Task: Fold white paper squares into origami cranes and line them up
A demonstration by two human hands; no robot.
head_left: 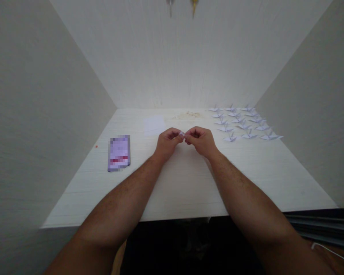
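My left hand (169, 142) and my right hand (200, 139) meet over the middle of the table. Between their pinched fingertips is a small piece of folded white paper (182, 134). Both hands are closed on it, and the fingers hide most of its shape. To the right, several white paper cranes (237, 120) stand in rows near the back of the table. Behind my left hand lies a flat stack or sheet of white paper (154, 125).
A phone-like device (119, 152) with a blurred purple screen lies at the left of the table (186, 183). A small red dot (96, 146) marks the left side. Brown marks (192, 114) show near the back wall. Walls enclose the table on three sides.
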